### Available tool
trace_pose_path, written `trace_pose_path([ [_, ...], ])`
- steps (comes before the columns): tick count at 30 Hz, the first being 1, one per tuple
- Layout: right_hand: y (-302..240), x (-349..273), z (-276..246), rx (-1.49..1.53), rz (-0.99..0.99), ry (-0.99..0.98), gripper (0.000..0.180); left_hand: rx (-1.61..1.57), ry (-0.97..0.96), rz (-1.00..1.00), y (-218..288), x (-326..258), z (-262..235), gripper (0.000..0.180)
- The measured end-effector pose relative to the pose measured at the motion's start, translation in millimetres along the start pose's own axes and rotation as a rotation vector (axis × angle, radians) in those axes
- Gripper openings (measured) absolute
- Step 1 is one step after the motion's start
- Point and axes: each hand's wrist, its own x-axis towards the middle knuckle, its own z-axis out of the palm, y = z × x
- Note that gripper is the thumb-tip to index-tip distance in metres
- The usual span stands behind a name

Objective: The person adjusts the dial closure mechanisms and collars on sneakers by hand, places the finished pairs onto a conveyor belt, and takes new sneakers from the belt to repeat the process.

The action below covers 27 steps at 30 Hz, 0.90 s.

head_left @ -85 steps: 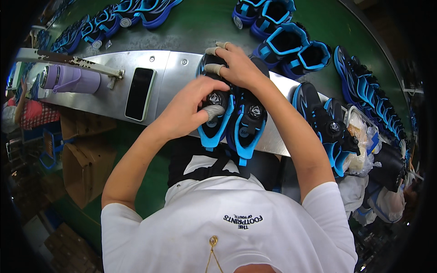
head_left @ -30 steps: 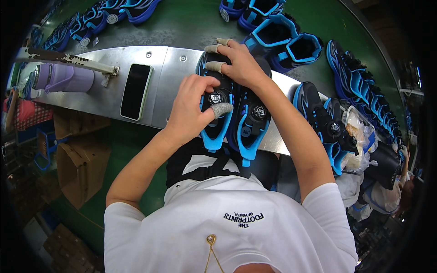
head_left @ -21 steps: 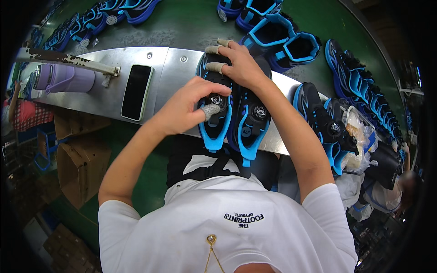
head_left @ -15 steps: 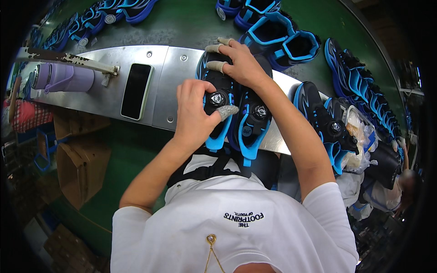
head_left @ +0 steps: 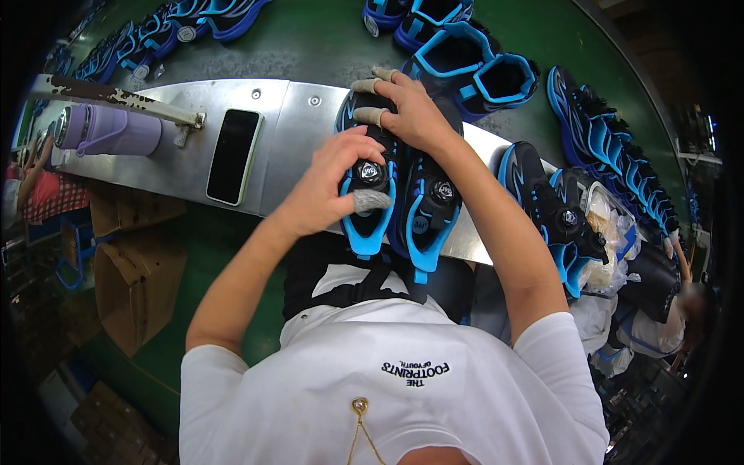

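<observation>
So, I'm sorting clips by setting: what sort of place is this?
Probably a shoe factory line: rows of black-and-blue sneakers on a long smooth green surface, with a matching pair on the narrow silver metal bench alongside.

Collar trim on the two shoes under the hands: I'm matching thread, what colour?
Bright blue collar trim, clearest in the head view.

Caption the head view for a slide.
Left hand at the dial of a black-and-blue shoe, right hand across its toe, a matching shoe beside it on a metal bench.
</observation>
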Motion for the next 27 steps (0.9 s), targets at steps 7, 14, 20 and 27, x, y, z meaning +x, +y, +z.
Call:
trace_pose_path([
  [7, -10.4, -0.8, 0.2, -0.092, -0.129, 0.05, 0.039, -0.155, -0.175, 0.023, -16.4, 7.0, -18.0, 0.027],
  [14, -45.0, -14.6, -113.0, -0.389, 0.229, 0.23, 0.051, 0.238, 0.043, -0.044, 61.2, -41.3, -1.3, 0.046],
  [20, 5.6, 12.1, -58.7, -0.544, 0.409, 0.077, 0.073, 0.679, -0.405, -0.068, 66.2, -26.8, 63.1, 0.054],
  [27, 108.0, -43.1, -151.0, -0.776, 0.286, 0.208, 0.057, 0.526, -0.35, -0.018, 53.7, -8.5, -9.5, 0.036],
])
